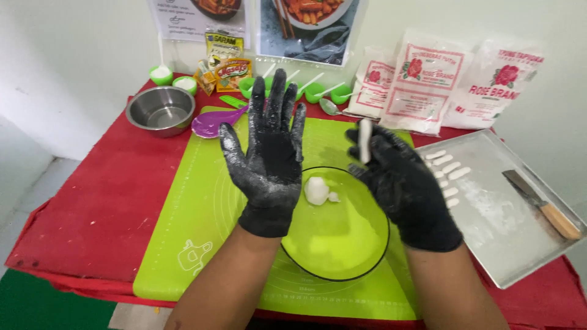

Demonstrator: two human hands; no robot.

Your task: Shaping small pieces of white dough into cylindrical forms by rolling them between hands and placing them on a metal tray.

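Both hands wear black disposable gloves of thin, slightly shiny material that fit close over the fingers and end in a plain cuff at the wrist. The left hand's glove is heavily dusted with white flour across the palm, the thumb and the fingertips, giving it a grey, smeared look. The right hand's glove is cleaner, with only faint white specks. Above the cuffs the forearms are bare, with no sleeves.
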